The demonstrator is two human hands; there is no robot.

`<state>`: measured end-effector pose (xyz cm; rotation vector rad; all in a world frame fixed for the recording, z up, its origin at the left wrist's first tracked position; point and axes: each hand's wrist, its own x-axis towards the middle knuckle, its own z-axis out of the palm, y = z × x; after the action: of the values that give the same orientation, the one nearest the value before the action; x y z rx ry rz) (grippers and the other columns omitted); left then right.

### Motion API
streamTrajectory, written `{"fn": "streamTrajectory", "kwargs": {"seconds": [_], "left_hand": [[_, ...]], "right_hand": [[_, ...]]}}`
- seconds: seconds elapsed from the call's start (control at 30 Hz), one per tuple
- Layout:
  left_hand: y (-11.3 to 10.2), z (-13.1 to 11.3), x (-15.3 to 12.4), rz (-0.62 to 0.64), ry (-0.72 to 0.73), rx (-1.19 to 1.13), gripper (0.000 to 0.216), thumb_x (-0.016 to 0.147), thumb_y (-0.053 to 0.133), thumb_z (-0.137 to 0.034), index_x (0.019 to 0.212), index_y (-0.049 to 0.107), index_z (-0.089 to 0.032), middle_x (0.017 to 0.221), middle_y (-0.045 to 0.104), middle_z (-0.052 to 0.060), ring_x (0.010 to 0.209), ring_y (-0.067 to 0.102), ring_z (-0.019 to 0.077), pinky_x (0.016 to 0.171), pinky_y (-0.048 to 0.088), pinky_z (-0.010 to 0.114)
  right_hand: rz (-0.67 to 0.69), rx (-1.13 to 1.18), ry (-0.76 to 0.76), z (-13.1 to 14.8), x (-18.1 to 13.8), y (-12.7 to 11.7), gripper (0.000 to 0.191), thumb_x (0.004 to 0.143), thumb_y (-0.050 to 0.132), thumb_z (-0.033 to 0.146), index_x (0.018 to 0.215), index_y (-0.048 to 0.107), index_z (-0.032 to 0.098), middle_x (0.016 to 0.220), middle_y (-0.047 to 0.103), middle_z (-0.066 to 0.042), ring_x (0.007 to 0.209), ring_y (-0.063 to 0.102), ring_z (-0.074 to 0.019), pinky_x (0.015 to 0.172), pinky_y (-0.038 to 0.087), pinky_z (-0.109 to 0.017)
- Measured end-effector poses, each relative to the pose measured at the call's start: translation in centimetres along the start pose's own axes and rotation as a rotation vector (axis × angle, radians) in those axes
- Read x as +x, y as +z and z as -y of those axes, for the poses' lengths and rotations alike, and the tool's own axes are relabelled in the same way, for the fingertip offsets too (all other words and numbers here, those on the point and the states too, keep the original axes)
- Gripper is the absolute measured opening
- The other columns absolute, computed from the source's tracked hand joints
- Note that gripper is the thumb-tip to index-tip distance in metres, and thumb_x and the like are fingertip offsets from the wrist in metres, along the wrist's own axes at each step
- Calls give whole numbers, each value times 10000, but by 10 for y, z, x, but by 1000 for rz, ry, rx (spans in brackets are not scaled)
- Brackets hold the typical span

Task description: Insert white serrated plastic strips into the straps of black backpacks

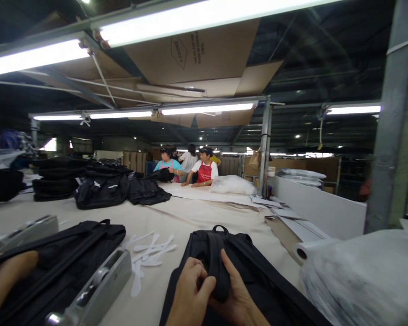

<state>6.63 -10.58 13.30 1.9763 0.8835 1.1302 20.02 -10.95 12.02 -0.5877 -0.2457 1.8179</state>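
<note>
A black backpack [250, 258] lies on the table right in front of me, its small top loop pointing away. Both hands are over it, at one of its wide black straps [216, 258]. My left hand [190, 287] pinches the strap's left edge with thumb and curled fingers. From the other side my right hand [236, 292] grips the strap, thumb lying along its right edge and the other fingers partly hidden beneath. What lies between the left fingertips cannot be made out. Several white paper-like strips [151, 253] are scattered left of the backpack.
Left, a co-worker's hand [18, 267] rests at another black backpack [85, 244], beside a grey metal device [98, 290]. Black bags [102, 185] are piled farther back. Clear plastic bags [363, 271] and a white roll [314, 246] lie right, near a metal post [391, 117]. People [206, 172] stand across the table.
</note>
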Motion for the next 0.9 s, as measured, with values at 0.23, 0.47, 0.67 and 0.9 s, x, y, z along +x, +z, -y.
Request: {"fn": "streamTrajectory", "kwargs": {"seconds": [0.23, 0.47, 0.67, 0.9], "left_hand": [[14, 37, -1, -4, -267, -137, 295, 737, 446, -455, 682, 408, -169, 759, 482, 37, 797, 504, 191, 734, 475, 312], [18, 47, 9, 89, -492, -328, 181, 617, 509, -274, 626, 369, -160, 627, 413, -15, 637, 453, 129, 533, 487, 251], [23, 44, 5, 37, -490, -260, 142, 707, 470, -150, 647, 341, -162, 612, 393, -35, 606, 441, 99, 507, 437, 180], [18, 13, 4, 140, -540, -327, 230, 686, 466, -59, 881, 398, -160, 677, 487, -36, 590, 505, 110, 460, 398, 171]], "right_hand": [[-190, -262, -267, -5, 16, -6, 523, 814, 618, 530, 872, 646, 11, 804, 656, -165, 688, 629, -215, 599, 524, -278], [-169, -179, -161, 5, 15, -4, 425, 873, 580, 427, 853, 654, 9, 764, 652, -138, 673, 622, -189, 634, 526, -282], [-260, -231, -192, 7, 22, -10, 316, 852, 628, 343, 835, 650, 28, 722, 643, -119, 604, 607, -176, 591, 509, -274], [-298, -246, -219, 9, 19, -3, 260, 783, 714, 273, 799, 626, 30, 668, 624, -102, 568, 593, -165, 573, 497, -255]]}}
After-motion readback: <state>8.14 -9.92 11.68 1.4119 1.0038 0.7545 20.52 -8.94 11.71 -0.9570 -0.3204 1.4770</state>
